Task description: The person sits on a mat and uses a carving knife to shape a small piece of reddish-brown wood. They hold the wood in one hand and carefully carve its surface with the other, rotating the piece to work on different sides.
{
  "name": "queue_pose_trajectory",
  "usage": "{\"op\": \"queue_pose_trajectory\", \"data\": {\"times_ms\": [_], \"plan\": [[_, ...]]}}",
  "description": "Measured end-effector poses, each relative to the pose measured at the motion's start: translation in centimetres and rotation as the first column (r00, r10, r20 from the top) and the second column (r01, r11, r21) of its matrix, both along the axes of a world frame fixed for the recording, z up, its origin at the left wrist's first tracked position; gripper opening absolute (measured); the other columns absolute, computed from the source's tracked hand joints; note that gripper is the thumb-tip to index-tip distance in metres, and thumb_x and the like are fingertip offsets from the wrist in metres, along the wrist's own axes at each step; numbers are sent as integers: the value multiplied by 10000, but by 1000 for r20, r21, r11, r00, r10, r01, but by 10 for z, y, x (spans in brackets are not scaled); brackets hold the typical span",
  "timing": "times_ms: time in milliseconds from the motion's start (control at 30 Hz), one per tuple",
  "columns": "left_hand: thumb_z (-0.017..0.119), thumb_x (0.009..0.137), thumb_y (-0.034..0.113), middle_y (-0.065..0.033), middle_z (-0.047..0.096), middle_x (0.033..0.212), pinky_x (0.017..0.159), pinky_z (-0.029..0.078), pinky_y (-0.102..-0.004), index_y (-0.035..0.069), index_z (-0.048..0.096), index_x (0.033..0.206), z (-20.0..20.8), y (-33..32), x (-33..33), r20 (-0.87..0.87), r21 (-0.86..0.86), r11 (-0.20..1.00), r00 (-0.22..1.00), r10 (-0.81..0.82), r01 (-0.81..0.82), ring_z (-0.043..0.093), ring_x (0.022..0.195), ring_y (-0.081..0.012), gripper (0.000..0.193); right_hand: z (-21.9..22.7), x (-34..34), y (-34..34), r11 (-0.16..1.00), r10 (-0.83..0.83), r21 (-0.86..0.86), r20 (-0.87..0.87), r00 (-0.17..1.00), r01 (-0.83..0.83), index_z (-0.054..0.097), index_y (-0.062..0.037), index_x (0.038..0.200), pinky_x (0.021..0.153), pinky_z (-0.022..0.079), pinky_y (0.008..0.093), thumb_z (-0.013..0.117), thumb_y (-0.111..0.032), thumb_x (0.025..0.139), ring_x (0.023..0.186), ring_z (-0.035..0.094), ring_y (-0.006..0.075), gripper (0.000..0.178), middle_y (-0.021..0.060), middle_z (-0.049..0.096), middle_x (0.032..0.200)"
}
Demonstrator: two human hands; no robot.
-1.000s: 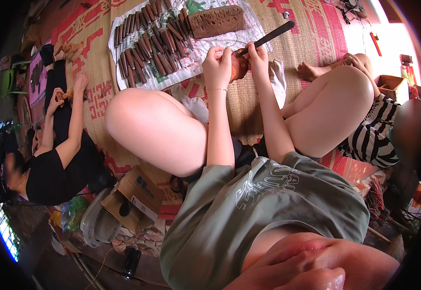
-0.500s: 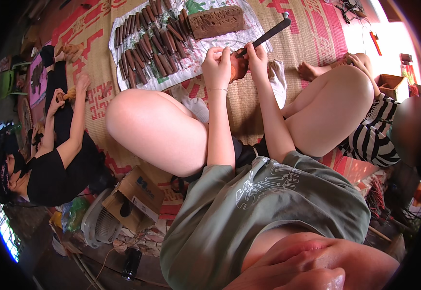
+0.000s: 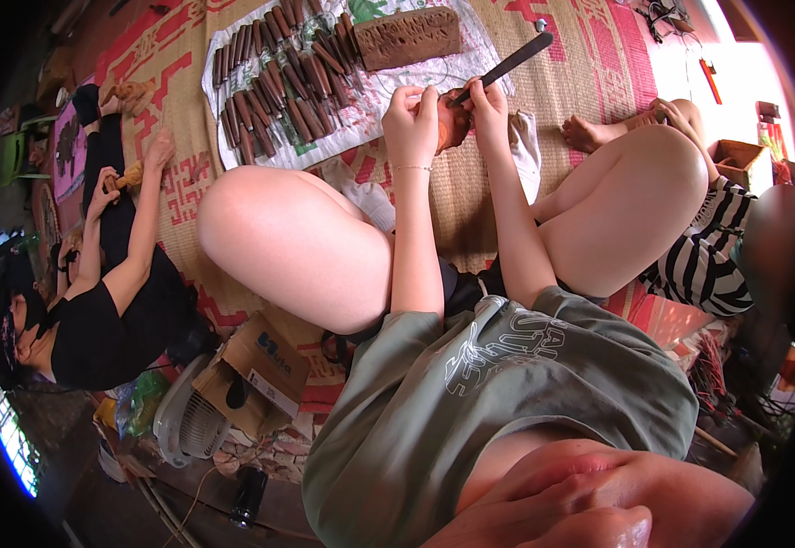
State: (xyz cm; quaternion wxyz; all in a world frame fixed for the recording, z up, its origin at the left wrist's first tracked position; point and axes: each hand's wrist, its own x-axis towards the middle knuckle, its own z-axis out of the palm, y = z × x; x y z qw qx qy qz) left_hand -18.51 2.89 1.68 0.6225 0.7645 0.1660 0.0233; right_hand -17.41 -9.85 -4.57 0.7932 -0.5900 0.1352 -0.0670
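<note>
My left hand [image 3: 411,117] is closed around a small reddish-brown lump of clay [image 3: 453,119], held up in front of my raised knees. My right hand [image 3: 490,102] grips a dark flat tool [image 3: 505,66] whose near end touches the lump; its far end points up and to the right. Beyond the hands, on a white sheet [image 3: 375,87], lie several brown clay sticks [image 3: 274,78] in rows and a brown rectangular block [image 3: 408,36].
A woven mat with red patterns [image 3: 580,64] covers the floor. A person in black [image 3: 110,274] sits at the left holding a small tan object. Another person in a striped top [image 3: 713,260] sits at the right. A cardboard box [image 3: 256,370] and a fan [image 3: 187,425] lie near my left side.
The dark tool's far end has shifted slightly against the lump. The person at the left has raised both arms a little.
</note>
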Motion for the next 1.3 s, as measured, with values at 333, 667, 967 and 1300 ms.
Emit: {"op": "queue_pose_trajectory", "data": {"times_ms": [333,667,967,1300], "plan": [[627,799,257,-110,634,668,580,456,-286,-7,589,852,-1,3,0,-6,-47,999,1000,17,-17,595,600,-162,272,3,4,10,976,-79,-201,4,997,78,558,-39,829,519,378,204,518,-169,907,567,463,52,156,-19,531,673],[626,798,262,-111,641,684,587,461,-289,-1,588,862,2,2,-1,-1,-31,999,1000,26,-26,605,610,-171,273,4,4,10,988,-40,-146,9,999,41,557,-41,840,516,363,204,517,-180,913,563,447,44,163,-31,518,679],[616,804,272,-112,650,705,605,465,-290,0,589,860,-2,1,0,2,-26,1000,1000,5,-5,614,633,-173,278,-16,6,6,997,-49,56,60,997,45,559,-56,849,522,352,184,517,-194,915,569,433,34,159,-39,520,709],[617,807,259,-103,647,710,603,463,-279,-4,590,862,-4,0,0,22,-62,997,999,38,-36,606,635,-158,271,-4,3,6,997,-21,-73,45,999,24,564,-54,866,521,347,188,514,-195,916,568,428,35,158,-39,516,706]]}}
